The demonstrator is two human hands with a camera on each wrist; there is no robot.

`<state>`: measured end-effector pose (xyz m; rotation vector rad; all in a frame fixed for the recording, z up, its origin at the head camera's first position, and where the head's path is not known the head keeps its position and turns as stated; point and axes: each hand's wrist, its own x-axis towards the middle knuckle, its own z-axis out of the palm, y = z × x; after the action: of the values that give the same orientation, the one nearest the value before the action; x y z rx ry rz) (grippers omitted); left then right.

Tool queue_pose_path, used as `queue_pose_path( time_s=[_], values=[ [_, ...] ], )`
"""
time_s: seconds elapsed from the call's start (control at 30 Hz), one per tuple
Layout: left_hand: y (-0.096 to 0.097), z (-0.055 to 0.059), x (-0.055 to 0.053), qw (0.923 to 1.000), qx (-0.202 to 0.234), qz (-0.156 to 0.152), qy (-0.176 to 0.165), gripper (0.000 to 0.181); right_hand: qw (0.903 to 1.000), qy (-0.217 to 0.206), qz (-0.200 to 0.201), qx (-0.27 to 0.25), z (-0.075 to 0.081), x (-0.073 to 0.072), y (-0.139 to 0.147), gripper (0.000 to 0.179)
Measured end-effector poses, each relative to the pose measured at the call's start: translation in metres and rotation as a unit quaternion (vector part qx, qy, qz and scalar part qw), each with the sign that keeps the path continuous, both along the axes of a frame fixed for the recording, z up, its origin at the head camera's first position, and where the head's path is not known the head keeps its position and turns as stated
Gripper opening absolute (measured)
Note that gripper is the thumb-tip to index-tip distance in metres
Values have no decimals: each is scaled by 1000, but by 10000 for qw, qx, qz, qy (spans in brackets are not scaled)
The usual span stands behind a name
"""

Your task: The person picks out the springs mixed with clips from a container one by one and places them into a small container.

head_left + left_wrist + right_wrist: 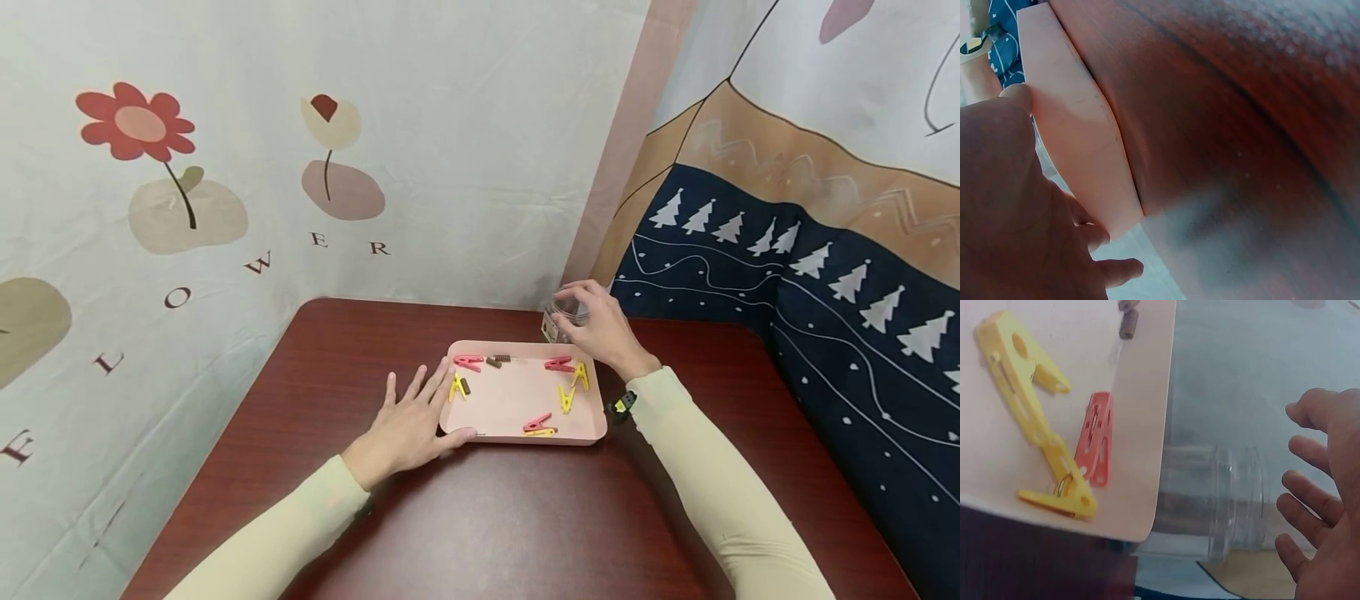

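A pink tray [517, 400] lies on the table with several red and yellow plastic clips in it. My left hand [408, 429] rests along its left rim, fingers spread, thumb at the near corner. Behind the tray's far right corner stands a clear jar [1188, 503]. Over its mouth is my right hand [600, 329], fingers loosely curved, apart from the jar in the right wrist view and holding nothing. Yellow clips [1029, 394] and a red clip [1094, 440] lie at the tray's right side. Small dark ribbed cylinders [502, 358] sit near the far left.
The dark red-brown table [487, 517] extends around the tray. A pale flower-printed cloth [450, 167] hangs behind it, and a navy cloth with white trees [750, 267] hangs at the right.
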<state>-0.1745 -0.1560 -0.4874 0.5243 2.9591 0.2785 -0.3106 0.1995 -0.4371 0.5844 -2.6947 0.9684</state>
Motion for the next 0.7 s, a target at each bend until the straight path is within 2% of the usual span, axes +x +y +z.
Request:
queue_pose_path(
  time_s=[0.7],
  values=[
    [0, 1, 1, 10000, 57, -14, -15, 117, 9968, -44, 661, 442, 3, 12, -27, 39]
  ],
)
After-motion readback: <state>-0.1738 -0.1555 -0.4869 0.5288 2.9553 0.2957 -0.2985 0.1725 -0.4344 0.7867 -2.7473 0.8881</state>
